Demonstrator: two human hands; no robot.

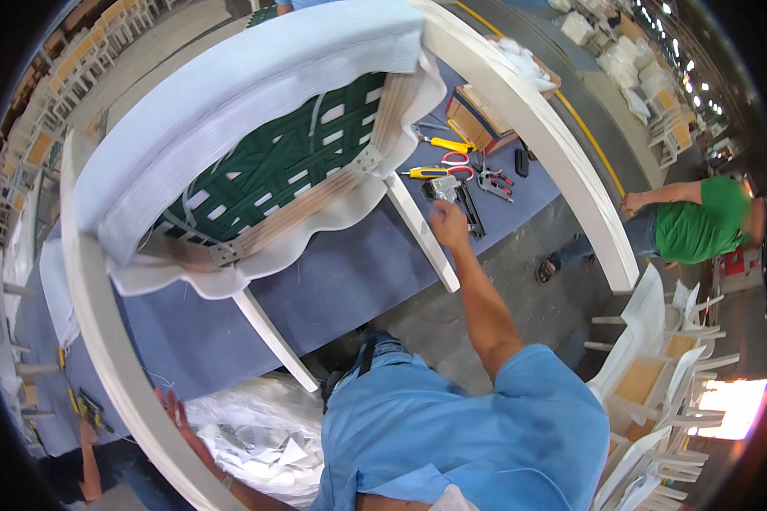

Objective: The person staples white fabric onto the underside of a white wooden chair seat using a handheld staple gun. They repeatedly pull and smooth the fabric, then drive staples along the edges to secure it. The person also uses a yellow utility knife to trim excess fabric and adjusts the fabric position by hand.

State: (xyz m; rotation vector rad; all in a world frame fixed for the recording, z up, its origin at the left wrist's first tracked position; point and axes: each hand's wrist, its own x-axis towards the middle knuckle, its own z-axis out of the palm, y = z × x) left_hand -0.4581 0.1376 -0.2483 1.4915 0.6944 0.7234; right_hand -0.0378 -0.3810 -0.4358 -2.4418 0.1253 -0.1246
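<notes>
My right hand (448,223) reaches out to the staple gun (457,198) that lies on the blue counter (332,289), and the fingers are at its grey body. My left hand (179,419) rests with spread fingers against the white frame of the upturned chair (256,145), low at my left side. The chair lies on the counter with its green webbing turned to me and white fabric around the seat. Just beside the staple gun lie a yellow cutter (424,172), red scissors (458,162) and pliers (494,182). Another person in a green shirt (699,220) bends down at the right.
</notes>
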